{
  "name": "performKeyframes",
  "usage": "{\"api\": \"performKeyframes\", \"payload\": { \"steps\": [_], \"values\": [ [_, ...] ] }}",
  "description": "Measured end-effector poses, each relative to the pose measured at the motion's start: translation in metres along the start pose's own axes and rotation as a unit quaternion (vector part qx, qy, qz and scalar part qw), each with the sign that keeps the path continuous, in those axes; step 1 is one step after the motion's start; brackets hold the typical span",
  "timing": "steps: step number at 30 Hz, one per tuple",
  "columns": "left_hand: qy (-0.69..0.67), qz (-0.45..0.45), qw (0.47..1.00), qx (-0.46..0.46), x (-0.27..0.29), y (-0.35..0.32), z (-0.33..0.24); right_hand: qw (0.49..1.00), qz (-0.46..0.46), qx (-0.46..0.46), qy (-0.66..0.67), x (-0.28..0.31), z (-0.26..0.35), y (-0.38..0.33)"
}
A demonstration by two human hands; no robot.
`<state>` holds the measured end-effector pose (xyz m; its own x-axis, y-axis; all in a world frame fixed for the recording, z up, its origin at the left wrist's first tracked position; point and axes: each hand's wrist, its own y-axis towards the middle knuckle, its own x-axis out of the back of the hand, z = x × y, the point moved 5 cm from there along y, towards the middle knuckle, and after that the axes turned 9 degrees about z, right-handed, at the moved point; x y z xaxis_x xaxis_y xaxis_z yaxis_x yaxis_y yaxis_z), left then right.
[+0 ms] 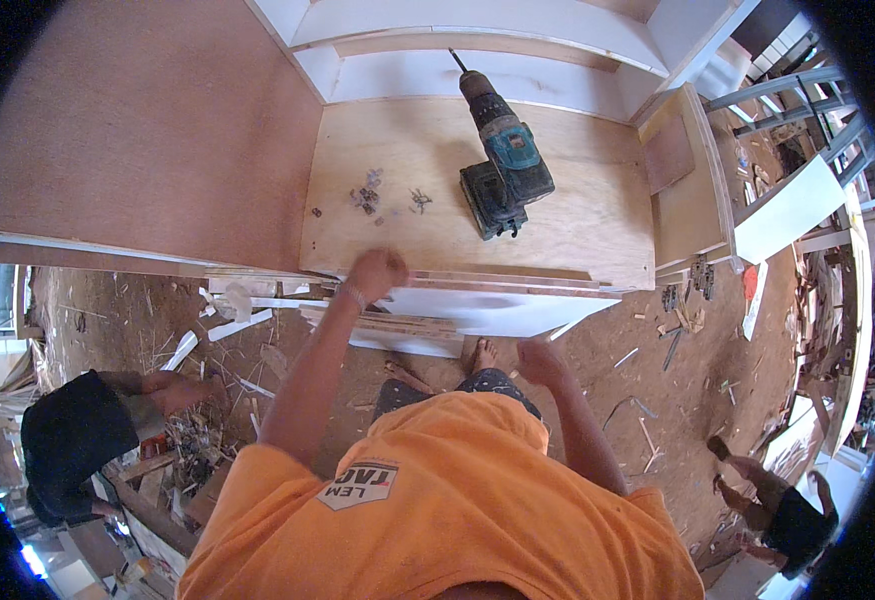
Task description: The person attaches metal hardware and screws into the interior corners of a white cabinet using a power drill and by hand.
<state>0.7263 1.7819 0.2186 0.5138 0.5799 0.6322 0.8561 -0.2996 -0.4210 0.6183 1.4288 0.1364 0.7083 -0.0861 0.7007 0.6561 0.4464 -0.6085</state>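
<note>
My left hand (377,274) is closed at the front edge of a plywood surface (417,140) inside an unfinished cabinet. Its fingers are curled, and whatever they hold is hidden. Below that edge, beside the left wrist, is a white-faced panel (497,308). My right hand (540,360) is curled into a fist lower down, to the right, apart from the panel; its contents cannot be seen. On the plywood lies a teal and black cordless drill (513,150) with a bit fitted. Left of it sit small piles of metal fittings (365,198) and screws (419,200).
A large brown panel (147,130) stands at the left, and a wooden side (687,180) at the right. Wood offcuts (182,450) litter the dirt floor. One person (77,445) bends at the lower left; another (797,520) is at the lower right.
</note>
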Motion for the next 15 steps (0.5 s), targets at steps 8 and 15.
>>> {"api": "performKeyframes", "payload": {
  "steps": [8,15],
  "values": [
    [0.104,-0.189,0.976,-0.016,0.003,0.018,-0.011,0.961,-0.205,0.064,0.176,0.168,0.008,0.003],
    [0.226,-0.219,0.948,-0.041,0.008,0.095,0.005,0.847,-0.373,0.222,0.308,0.253,0.081,0.076]
  ]
}}
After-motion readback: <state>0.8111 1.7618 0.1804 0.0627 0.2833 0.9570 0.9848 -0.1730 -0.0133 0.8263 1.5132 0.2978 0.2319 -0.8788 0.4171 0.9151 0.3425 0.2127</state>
